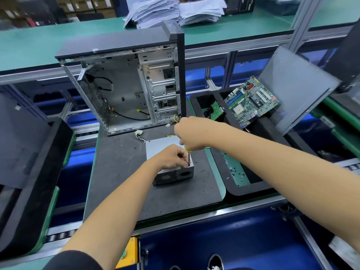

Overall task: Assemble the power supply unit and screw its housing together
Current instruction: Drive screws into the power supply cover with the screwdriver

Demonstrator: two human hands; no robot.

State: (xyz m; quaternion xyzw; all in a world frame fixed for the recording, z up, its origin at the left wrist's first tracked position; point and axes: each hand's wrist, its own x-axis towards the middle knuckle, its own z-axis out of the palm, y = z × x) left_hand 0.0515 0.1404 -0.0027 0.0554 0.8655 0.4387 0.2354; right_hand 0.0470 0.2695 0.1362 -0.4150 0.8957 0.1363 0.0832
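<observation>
A grey metal power supply unit (161, 147) lies on the dark mat (116, 172), its vented face with the socket turned toward me. My right hand (190, 133) grips the handle of a yellow-collared screwdriver (188, 157) held upright, with the tip at the unit's top near-right corner. My left hand (173, 157) rests on the unit's lid, and its fingertips pinch the screwdriver shaft just above the tip. Yellow and black cables with white plugs (139, 133) trail from the unit's far end. The screw itself is hidden by my fingers.
An open computer case (124, 88) stands upright behind the unit. To the right, a black foam tray (233, 190) holds a motherboard (251, 100), a smaller green board (214, 112) and loose screws (236, 172). A grey side panel (296, 88) leans at the right. Paper stacks lie on the back shelf.
</observation>
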